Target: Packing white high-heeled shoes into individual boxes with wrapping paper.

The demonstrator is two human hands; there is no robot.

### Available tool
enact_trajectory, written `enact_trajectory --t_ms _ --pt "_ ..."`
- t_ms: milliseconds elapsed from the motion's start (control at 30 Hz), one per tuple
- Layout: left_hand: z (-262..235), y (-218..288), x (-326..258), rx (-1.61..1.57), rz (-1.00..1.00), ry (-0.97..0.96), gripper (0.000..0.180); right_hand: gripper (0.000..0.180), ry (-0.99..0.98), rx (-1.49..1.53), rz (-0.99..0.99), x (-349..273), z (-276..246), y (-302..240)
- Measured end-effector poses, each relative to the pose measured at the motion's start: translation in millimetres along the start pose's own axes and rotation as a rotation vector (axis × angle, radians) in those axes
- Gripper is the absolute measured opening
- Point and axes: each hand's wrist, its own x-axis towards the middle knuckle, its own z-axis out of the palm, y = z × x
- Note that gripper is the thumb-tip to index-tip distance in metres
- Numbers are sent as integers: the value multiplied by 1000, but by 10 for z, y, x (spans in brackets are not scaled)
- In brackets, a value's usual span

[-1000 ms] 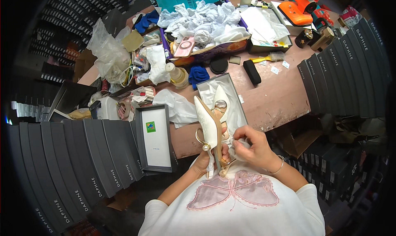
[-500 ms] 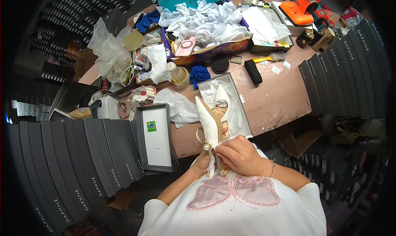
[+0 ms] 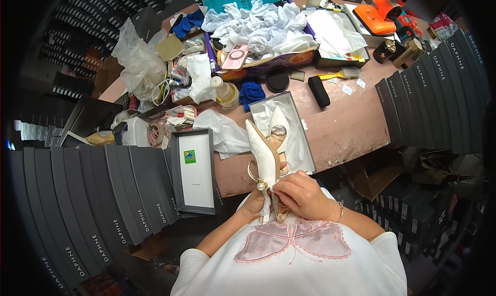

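Note:
A pair of white pointed slingback heels is in front of my chest, toes pointing away. The nearer, left heel shoe (image 3: 262,151) is turned on its side, showing a tan sole edge, a gold strap and a pearl-like bead. My left hand (image 3: 250,207) grips it from below around its heel end. My right hand (image 3: 309,196) has its fingers pinched at the back part of the shoes; what exactly they pinch is hidden. The second white shoe (image 3: 279,121) lies partly behind the first, over an open grey shoebox (image 3: 308,150) lined with white tissue paper (image 3: 295,141).
A grey box lid (image 3: 212,211) stands left of the shoes, beside a row of dark shoeboxes (image 3: 119,192). More dark boxes (image 3: 434,89) stand at right. On the pink table (image 3: 356,125) are a black case (image 3: 318,92), a yellow-handled brush (image 3: 330,76), a blue cloth (image 3: 252,93) and a bottle (image 3: 225,93).
Very little differs. The right fingers have shifted slightly at the back of the shoes, and the whole view has moved a touch. Both hands keep their places.

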Motion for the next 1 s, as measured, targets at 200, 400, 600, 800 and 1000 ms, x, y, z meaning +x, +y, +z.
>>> enact_trajectory --t_ms 200,400,600,800,1000 --pt "-5 -12 3 7 57 -9 98 18 -29 94 43 -30 -25 -19" --pt "27 -11 -5 19 70 24 95 18 -12 47 -2 8 -29 -35" --pt "15 -11 -2 -82 17 -6 91 18 12 56 31 15 -34 -38" --pt "-20 -14 -1 -69 6 -29 89 16 -54 61 38 6 -59 -52" --pt "56 3 14 -75 16 48 92 14 -54 22 37 47 -58 -56"
